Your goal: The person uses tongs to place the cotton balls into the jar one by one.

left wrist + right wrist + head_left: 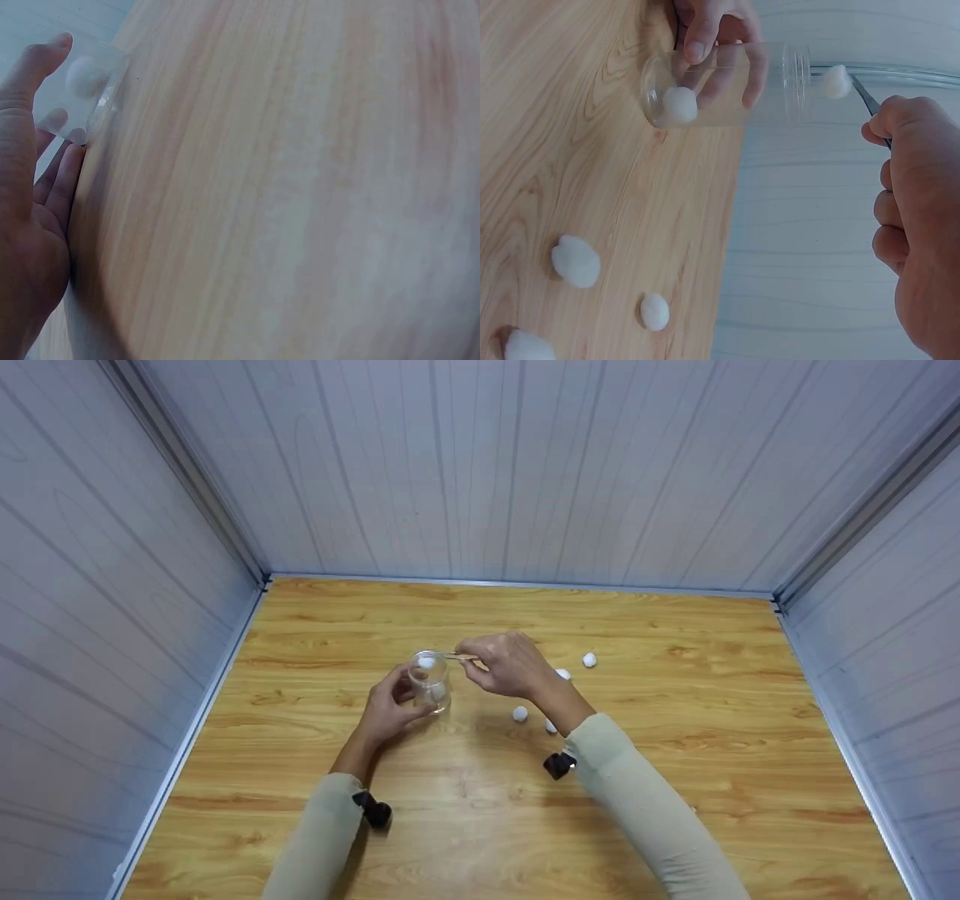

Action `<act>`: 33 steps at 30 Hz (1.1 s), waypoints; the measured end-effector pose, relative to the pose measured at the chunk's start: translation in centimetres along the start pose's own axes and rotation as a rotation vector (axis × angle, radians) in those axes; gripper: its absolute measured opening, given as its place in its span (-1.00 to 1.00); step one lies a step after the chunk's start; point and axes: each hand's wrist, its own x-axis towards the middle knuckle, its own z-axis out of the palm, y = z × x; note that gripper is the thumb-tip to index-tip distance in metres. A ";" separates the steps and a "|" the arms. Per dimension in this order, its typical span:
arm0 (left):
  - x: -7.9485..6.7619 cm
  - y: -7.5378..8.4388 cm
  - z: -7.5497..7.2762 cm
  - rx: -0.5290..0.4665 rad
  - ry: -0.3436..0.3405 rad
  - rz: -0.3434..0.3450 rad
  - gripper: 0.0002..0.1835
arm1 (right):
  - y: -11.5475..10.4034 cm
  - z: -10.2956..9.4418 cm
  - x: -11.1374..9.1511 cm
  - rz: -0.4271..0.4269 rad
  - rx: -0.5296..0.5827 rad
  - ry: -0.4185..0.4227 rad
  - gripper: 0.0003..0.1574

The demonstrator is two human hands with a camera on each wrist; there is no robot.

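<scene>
A clear jar point(769, 82) with a threaded mouth stands upright on the wooden table. My left hand point(386, 709) grips it low, thumb on the near side and fingers behind. One white cotton ball point(679, 105) lies at the bottom of the jar. My right hand point(510, 664) pinches metal tweezers point(866, 97) between thumb and fingers. At their tips is another cotton ball point(835, 82), held just above the jar's mouth in the right wrist view. In the left wrist view the jar shows only partly, at the upper left.
Several loose cotton balls lie on the table point(465, 795) right of the jar. One ball point(589, 660) is farthest right, another ball point(520, 713) nearer the jar, and others are partly behind the right forearm. Pale panel walls point(480, 472) enclose the table's back and sides.
</scene>
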 end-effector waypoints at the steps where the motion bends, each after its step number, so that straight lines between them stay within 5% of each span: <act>1: 0.0 0.0 0.0 0.000 0.001 0.000 -0.30 | 0.0 0.0 0.0 0.002 0.002 -0.001 -0.80; 26: -0.1 -0.4 -0.2 0.003 0.004 0.036 -0.25 | 0.8 -0.7 -1.7 0.007 0.005 0.037 -0.82; 33: -0.1 0.0 -0.1 -0.004 -0.007 -0.004 -0.27 | 1.0 -0.9 -2.8 -0.004 0.009 0.039 -0.82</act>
